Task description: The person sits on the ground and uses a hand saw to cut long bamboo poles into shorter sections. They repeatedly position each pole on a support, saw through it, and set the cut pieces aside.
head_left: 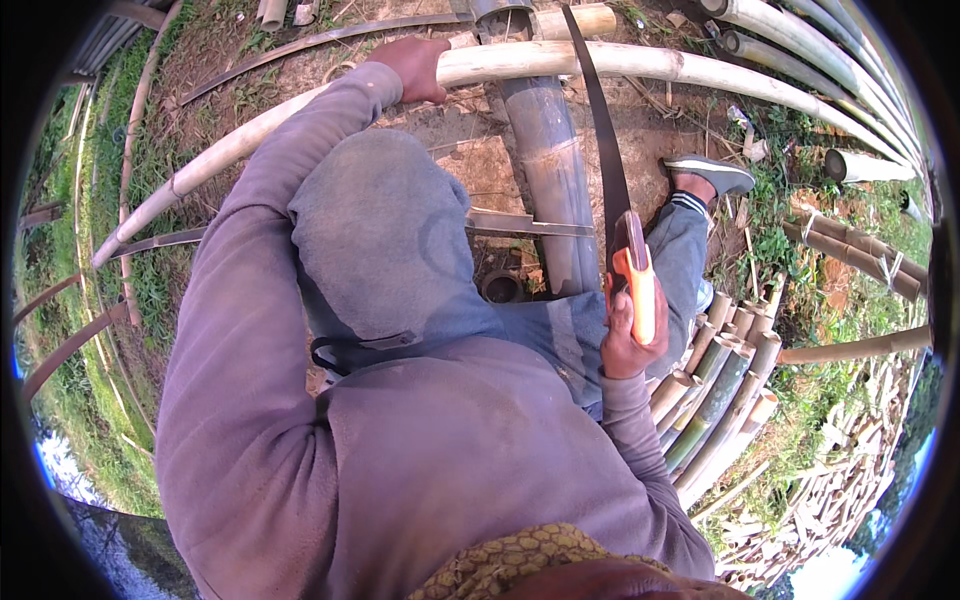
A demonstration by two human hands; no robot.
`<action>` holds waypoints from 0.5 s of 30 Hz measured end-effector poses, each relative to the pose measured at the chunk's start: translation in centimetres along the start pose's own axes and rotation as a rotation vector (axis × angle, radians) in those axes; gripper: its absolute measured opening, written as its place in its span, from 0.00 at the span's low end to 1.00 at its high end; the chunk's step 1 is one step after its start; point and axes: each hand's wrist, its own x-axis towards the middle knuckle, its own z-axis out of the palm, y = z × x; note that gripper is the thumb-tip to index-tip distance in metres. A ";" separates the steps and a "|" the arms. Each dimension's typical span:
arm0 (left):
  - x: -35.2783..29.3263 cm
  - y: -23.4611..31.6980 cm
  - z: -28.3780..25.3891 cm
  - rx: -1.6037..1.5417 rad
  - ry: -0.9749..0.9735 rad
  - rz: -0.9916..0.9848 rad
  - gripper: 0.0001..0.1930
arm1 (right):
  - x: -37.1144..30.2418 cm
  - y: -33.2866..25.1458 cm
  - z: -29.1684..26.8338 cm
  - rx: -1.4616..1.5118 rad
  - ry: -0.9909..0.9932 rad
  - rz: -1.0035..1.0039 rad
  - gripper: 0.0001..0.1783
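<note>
A long, pale bamboo pole (630, 62) runs crosswise in front of me. My left hand (412, 70) is wrapped round it, left of the middle. In my right hand (632, 338) is the handle of a handsaw (612, 165) with an orange and dark grip. Its long dark blade points away from me and crosses the pole just right of the thick bamboo; whether its teeth touch the pole I cannot tell. Beneath the pole lies a thick, greyish bamboo trunk (552, 165), pointing away from me. My left knee is bent close to the pole.
Cut bamboo pieces (715, 400) are stacked by my right side. Long poles (800, 45) lie at the far right, near a tied bamboo bundle (865, 250). A split bamboo strip (320, 42) lies at the far left. Bamboo scraps (830, 480) cover the ground at the lower right.
</note>
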 end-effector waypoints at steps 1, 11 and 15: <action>-0.1 0.1 0.0 0.005 0.004 -0.006 0.37 | 2.2 0.8 1.5 0.047 0.022 0.006 0.22; -0.3 -0.1 -0.8 0.005 -0.036 -0.030 0.41 | 5.4 0.8 2.9 -0.118 0.030 0.002 0.22; -1.0 0.7 -0.5 0.006 -0.017 -0.037 0.39 | -2.4 -3.1 -2.1 -0.061 -0.027 0.049 0.26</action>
